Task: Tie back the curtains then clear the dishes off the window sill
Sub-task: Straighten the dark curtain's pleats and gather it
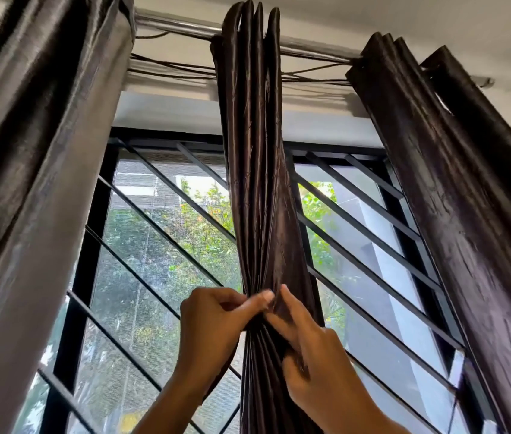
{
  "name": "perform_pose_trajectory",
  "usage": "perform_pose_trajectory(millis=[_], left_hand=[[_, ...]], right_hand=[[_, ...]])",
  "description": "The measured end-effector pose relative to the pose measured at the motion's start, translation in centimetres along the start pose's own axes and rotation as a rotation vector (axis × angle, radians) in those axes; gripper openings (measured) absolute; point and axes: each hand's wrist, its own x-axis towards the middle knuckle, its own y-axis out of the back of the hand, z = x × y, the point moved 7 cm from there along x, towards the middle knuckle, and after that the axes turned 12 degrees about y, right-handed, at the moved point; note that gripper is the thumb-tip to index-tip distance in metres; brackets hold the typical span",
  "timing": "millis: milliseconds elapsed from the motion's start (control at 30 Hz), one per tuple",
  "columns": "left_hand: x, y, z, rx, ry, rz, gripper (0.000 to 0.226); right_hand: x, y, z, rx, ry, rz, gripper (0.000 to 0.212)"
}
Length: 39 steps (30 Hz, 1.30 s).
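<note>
Chrome curtain rod (182,25) spans top; black diagonal window grille (160,233) behind, dark cords (172,68) strung under rod. 2 more dark brown panels hang left (38,151) and right (467,183). Gathered dark brown satin middle curtain (257,183) hangs centre, between both hands. Left hand (216,321) pinches folds at waist; right hand (307,349) grips bunched pleats just below.

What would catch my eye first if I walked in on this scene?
Most likely the middle curtain, a dark, shiny panel gathered into tight folds at the centre of the window, with the left hand and right hand pinching it together low down. Two more dark curtains hang at the far left and far right from a metal rod. Behind them, black slanted window bars cross green trees.
</note>
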Motion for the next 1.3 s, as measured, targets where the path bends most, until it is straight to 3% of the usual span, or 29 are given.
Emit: perform_pose_trajectory(millis=[67, 133, 200, 267, 333, 433, 533, 567, 667, 733, 833, 967, 1067, 1133, 1233, 1300], left_hand=[[0.2, 0.1, 0.3, 0.059, -0.010, 0.049, 0.024], [0.5, 0.2, -0.1, 0.084, -0.001, 0.094, 0.020], [0.8, 0.1, -1.1, 0.070, 0.030, 0.087, 0.020], [0.8, -0.1, -1.8, 0.028, 0.050, 0.063, 0.019], [0.8, 0.0, -2.1, -0.008, 0.065, 0.050, 0.017], [1.0, 0.3, -2.4, -0.027, 0.100, 0.019, 0.015], [1.1, 1.0, -2.5, -0.049, 0.118, 0.015, 0.014], [1.0, 1.4, -2.4, -0.044, 0.114, 0.031, 0.014], [0.8, 2.3, -1.9, -0.006, 0.078, 0.076, 0.018], [0.4, 2.3, -1.3, 0.028, 0.034, 0.101, 0.017], [-0.1, 2.0, -0.6, 0.073, -0.021, 0.154, 0.017], [-0.3, 1.2, -0.4, 0.111, -0.048, 0.168, 0.014], [-0.4, 0.9, -0.3, 0.110, -0.051, 0.160, 0.011], [-0.3, 0.8, -0.3, 0.123, -0.051, 0.160, 0.011], [-0.1, 1.0, -0.7, 0.103, -0.006, 0.180, 0.013], [0.0, 1.1, -1.0, 0.078, 0.022, 0.179, 0.016]], right_hand=[[-0.2, -0.1, 0.2, 0.115, -0.023, -0.037, 0.078], [0.5, 0.2, 0.8, 0.224, -0.112, -0.046, 0.059], [2.5, 2.4, 2.0, 0.214, -0.147, 0.155, 0.037], [5.9, 6.0, 2.7, 0.063, -0.088, 0.415, 0.032], [10.1, 8.0, 3.8, 0.069, -0.078, 0.477, 0.048], [15.9, 6.8, 7.4, 0.301, -0.299, 0.331, 0.102], [18.0, 5.0, 9.2, 0.438, -0.390, 0.301, 0.117], [17.8, 5.2, 9.3, 0.419, -0.399, 0.345, 0.110], [16.2, 7.2, 7.9, 0.113, -0.314, 0.517, 0.046], [13.6, 7.7, 5.3, -0.157, -0.265, 0.463, 0.030], [9.9, 6.5, 2.2, -0.429, -0.253, 0.297, 0.019], [5.8, 5.1, 0.5, -0.481, -0.248, 0.157, 0.023], [3.7, 4.9, -0.4, -0.513, -0.210, 0.139, 0.032], [2.7, 5.2, -0.2, -0.284, -0.231, 0.208, 0.042], [1.6, 5.7, 1.9, 0.298, -0.401, 0.444, 0.040], [1.3, 6.5, 3.1, 0.326, -0.419, 0.555, 0.027]])
